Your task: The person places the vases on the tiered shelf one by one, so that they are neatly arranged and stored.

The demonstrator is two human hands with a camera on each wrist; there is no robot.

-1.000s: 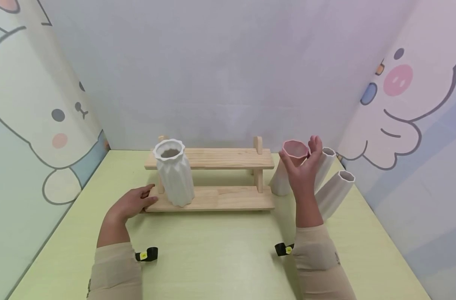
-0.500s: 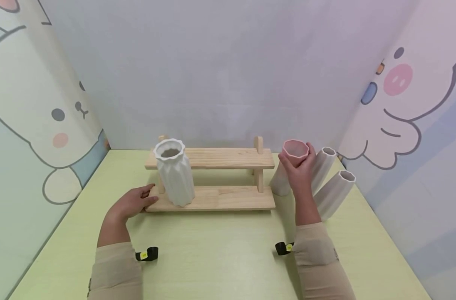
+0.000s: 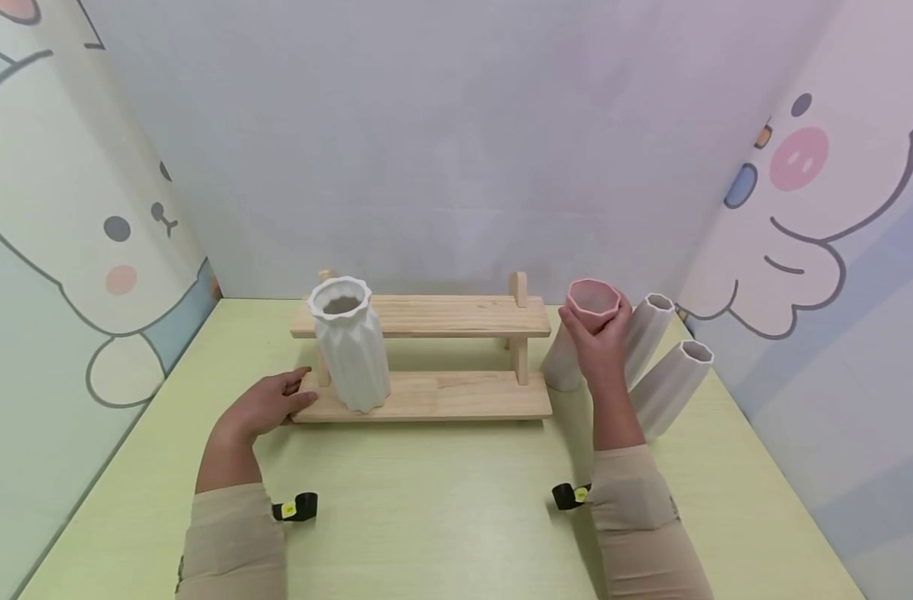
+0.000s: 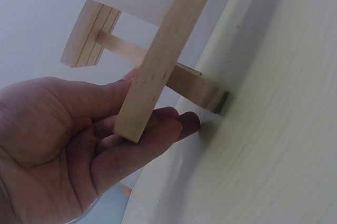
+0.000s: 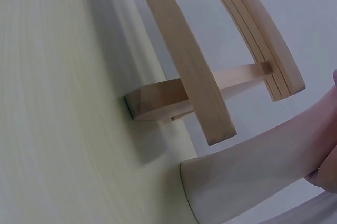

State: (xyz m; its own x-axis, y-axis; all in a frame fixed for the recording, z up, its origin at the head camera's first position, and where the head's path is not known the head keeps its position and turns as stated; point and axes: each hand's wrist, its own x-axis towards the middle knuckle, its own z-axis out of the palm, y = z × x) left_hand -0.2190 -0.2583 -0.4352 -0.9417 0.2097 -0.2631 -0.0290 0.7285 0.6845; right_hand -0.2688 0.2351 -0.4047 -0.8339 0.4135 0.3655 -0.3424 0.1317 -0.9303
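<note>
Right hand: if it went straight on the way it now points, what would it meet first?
The right hand grips the pink-rimmed vase; past that, the back wall looks like the first thing in line. The head view leaves the gap before it unclear.

Through the head camera I looked forward and down across the tabletop [image 3: 426,500]; both wrist cameras (tilted, much nearer) faced opposite ends of the wooden shelf [image 3: 456,396], shared by all.

A hand could pass over the shelf [image 3: 456,394] to the right of the white vase [image 3: 357,358]. Two pale vases [image 3: 672,390] crowd the right hand's [image 3: 605,340] outer side.
</note>
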